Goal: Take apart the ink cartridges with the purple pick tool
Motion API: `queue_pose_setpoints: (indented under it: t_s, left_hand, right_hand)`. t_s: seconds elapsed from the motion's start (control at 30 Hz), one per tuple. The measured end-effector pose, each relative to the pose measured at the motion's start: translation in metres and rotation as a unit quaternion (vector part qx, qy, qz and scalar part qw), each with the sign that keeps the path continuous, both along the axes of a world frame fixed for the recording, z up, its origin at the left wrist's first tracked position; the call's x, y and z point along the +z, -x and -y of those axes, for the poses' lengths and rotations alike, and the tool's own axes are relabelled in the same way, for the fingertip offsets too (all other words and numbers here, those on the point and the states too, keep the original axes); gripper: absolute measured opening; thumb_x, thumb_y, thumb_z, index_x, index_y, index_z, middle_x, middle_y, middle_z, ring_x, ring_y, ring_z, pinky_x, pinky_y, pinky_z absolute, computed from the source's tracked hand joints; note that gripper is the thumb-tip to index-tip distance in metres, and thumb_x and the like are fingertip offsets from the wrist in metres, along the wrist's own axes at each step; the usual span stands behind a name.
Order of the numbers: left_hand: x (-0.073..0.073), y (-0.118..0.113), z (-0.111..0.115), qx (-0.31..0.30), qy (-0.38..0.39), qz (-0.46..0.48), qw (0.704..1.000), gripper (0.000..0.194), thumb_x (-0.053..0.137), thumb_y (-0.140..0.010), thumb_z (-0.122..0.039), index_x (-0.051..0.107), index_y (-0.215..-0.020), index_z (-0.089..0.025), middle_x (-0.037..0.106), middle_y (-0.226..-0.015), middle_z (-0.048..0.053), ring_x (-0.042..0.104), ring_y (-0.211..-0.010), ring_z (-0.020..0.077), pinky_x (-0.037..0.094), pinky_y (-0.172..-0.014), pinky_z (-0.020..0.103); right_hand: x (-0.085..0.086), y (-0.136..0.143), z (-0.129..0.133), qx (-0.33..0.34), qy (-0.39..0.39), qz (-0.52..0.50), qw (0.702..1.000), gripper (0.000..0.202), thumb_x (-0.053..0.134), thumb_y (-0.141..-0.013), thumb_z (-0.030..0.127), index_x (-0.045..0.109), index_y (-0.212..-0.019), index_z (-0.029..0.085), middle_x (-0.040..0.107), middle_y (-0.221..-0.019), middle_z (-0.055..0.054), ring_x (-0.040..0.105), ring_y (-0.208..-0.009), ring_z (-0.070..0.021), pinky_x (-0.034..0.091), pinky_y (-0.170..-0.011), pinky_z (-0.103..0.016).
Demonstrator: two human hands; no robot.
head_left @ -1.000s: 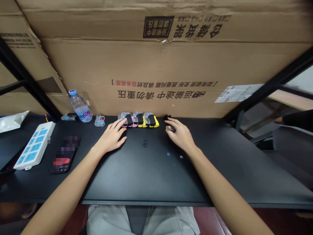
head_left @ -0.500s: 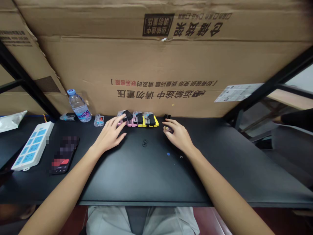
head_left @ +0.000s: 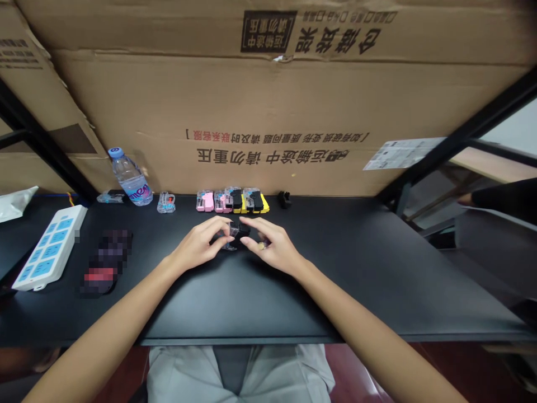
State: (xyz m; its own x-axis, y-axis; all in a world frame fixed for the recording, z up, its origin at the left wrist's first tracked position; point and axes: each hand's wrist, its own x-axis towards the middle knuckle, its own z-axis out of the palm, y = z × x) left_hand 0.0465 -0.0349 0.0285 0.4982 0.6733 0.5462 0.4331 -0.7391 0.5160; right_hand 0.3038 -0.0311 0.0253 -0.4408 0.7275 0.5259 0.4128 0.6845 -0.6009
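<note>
My left hand (head_left: 206,242) is closed on a small clear-and-black plastic piece (head_left: 240,229), held just above the black tabletop. Its clear end sits between the fingertips and thumb, and the black end points right. My right hand (head_left: 274,246) comes in from the other side, thumb and forefinger at the black end. A small yellowish piece (head_left: 262,245) is tucked under its curled fingers; its kind is too small to tell. Behind my hands stands a row of similar pieces: a pink one (head_left: 205,201) at the left, then clear, black and yellow ones (head_left: 255,201).
A clear piece with orange inside (head_left: 166,202), a water bottle (head_left: 132,179), a phone (head_left: 108,260) and a white power strip (head_left: 52,246) lie to the left. A black part (head_left: 285,200) sits behind my right hand. Cardboard (head_left: 268,106) walls the back.
My left hand has taken the clear-and-black piece from the row's left end and brought it nearer. My right hand has moved left to meet it. The small black rings on the table are now hidden.
</note>
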Motion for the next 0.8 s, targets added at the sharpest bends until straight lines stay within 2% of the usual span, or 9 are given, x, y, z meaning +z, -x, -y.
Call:
queue_pose_setpoints:
  t_s: [0.1, 0.23, 0.3, 0.4, 0.5, 0.6, 0.67, 0.73, 0.8]
  left_hand:
    - [-0.003, 0.0, 0.0, -0.006, 0.055, 0.034, 0.998, 0.012, 0.065, -0.105, -0.029, 0.063, -0.114, -0.022, 0.076, -0.124, 0.01, 0.076, -0.106, 0.0211, 0.061, -0.096, 0.035]
    - [0.001, 0.009, -0.008, -0.009, 0.128, 0.112, 0.985, 0.038, 0.074, -0.099, -0.028, 0.059, -0.133, -0.023, 0.078, -0.12, 0.008, 0.078, -0.107, 0.021, 0.063, -0.1, 0.038]
    - [0.005, 0.017, -0.013, -0.008, 0.168, 0.131, 0.977, 0.048, 0.079, -0.094, -0.029, 0.058, -0.137, -0.024, 0.078, -0.12, 0.008, 0.079, -0.102, 0.0204, 0.064, -0.099, 0.038]
    - [0.011, 0.029, -0.019, -0.014, 0.2, 0.129, 0.971, 0.049, 0.083, -0.091, -0.034, 0.061, -0.133, -0.022, 0.076, -0.125, 0.01, 0.078, -0.103, 0.0209, 0.064, -0.1, 0.04]
    - [0.01, 0.033, -0.02, -0.035, 0.204, 0.102, 0.973, 0.048, 0.086, -0.088, -0.036, 0.064, -0.127, -0.02, 0.076, -0.121, 0.01, 0.076, -0.108, 0.0222, 0.06, -0.106, 0.042]
    - [0.003, 0.028, -0.019, -0.055, 0.212, 0.103, 0.97, 0.061, 0.094, -0.079, -0.037, 0.063, -0.13, -0.02, 0.077, -0.115, 0.009, 0.074, -0.109, 0.0228, 0.056, -0.108, 0.041]
    - [-0.001, 0.022, -0.018, -0.058, 0.235, 0.095, 0.966, 0.064, 0.098, -0.073, -0.04, 0.067, -0.126, -0.019, 0.077, -0.118, 0.01, 0.074, -0.108, 0.0232, 0.057, -0.103, 0.039]
    - [-0.003, 0.017, -0.017, -0.06, 0.277, 0.066, 0.957, 0.056, 0.098, -0.072, -0.044, 0.072, -0.114, -0.018, 0.079, -0.112, 0.009, 0.074, -0.099, 0.0224, 0.058, -0.093, 0.036]
    - [-0.003, 0.015, -0.017, -0.065, 0.318, 0.042, 0.945, 0.047, 0.096, -0.074, -0.046, 0.075, -0.104, -0.016, 0.08, -0.101, 0.007, 0.074, -0.089, 0.0208, 0.058, -0.086, 0.033]
  right_hand:
    - [0.002, 0.003, 0.002, 0.0, 0.016, 0.006, 1.0, 0.034, 0.068, -0.103, 0.043, 0.073, -0.131, 0.025, 0.077, -0.1, -0.007, 0.059, -0.067, -0.017, 0.054, -0.068, -0.032]
    - [0.002, -0.005, -0.001, -0.021, 0.024, 0.009, 0.999, 0.026, 0.076, -0.094, 0.04, 0.074, -0.115, 0.023, 0.075, -0.089, -0.003, 0.052, -0.06, -0.0141, 0.048, -0.063, -0.029]
    - [0.0, -0.01, -0.003, -0.02, 0.041, 0.022, 0.999, 0.025, 0.079, -0.09, 0.04, 0.072, -0.107, 0.023, 0.069, -0.075, 0.001, 0.051, -0.056, -0.0131, 0.044, -0.059, -0.027]
    - [-0.002, -0.013, -0.003, 0.007, 0.078, 0.057, 0.995, 0.024, 0.081, -0.087, 0.041, 0.067, -0.093, 0.023, 0.063, -0.066, 0.005, 0.053, -0.054, -0.0124, 0.04, -0.057, -0.024]
    - [-0.001, -0.011, -0.001, 0.018, 0.089, 0.096, 0.991, 0.022, 0.083, -0.086, 0.034, 0.065, -0.089, 0.023, 0.069, -0.072, 0.003, 0.06, -0.059, -0.0131, 0.041, -0.061, -0.024]
    - [0.001, -0.007, 0.002, 0.016, 0.095, 0.112, 0.989, 0.021, 0.084, -0.086, 0.03, 0.065, -0.09, 0.023, 0.072, -0.076, 0.002, 0.064, -0.063, -0.0141, 0.042, -0.063, -0.024]
    - [0.003, -0.006, 0.003, 0.025, 0.093, 0.118, 0.988, 0.024, 0.087, -0.085, 0.035, 0.067, -0.092, 0.023, 0.074, -0.081, 0.001, 0.066, -0.066, -0.015, 0.043, -0.063, -0.024]
    - [0.005, -0.007, 0.003, 0.04, 0.081, 0.123, 0.988, 0.025, 0.086, -0.086, 0.041, 0.07, -0.093, 0.023, 0.076, -0.089, -0.002, 0.068, -0.07, -0.0163, 0.046, -0.064, -0.025]
    - [0.008, -0.009, 0.001, 0.055, 0.069, 0.109, 0.99, 0.019, 0.078, -0.093, 0.042, 0.073, -0.093, 0.023, 0.078, -0.094, -0.005, 0.07, -0.075, -0.018, 0.05, -0.069, -0.027]
